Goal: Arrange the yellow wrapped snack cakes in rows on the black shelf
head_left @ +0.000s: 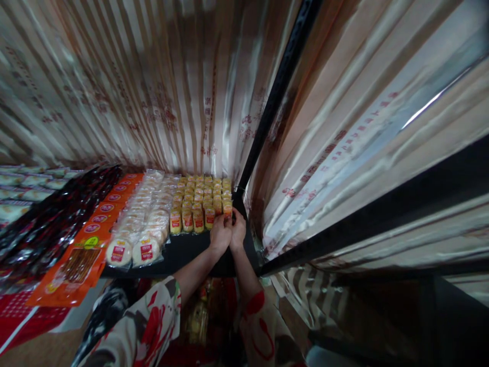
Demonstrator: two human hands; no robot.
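Both my hands meet at the front right corner of several rows of small yellow snack packs [197,220] with red labels. My left hand [221,235] has its fingers curled around the front of the rightmost row. Close against it, my right hand [239,229] bends its fingers toward the same spot. Between the fingertips sits a yellow snack pack [227,208], its lower part hidden by the hands. The packs stand on a black shelf [191,250].
Left of the yellow packs lie clear-wrapped round white cakes [119,253], orange snack packets [72,270] and dark shiny packets [49,224]. A black shelf post [260,132] rises behind my hands. Printed plastic sheeting [171,92] hangs behind, and a black bar [362,214] runs along the right.
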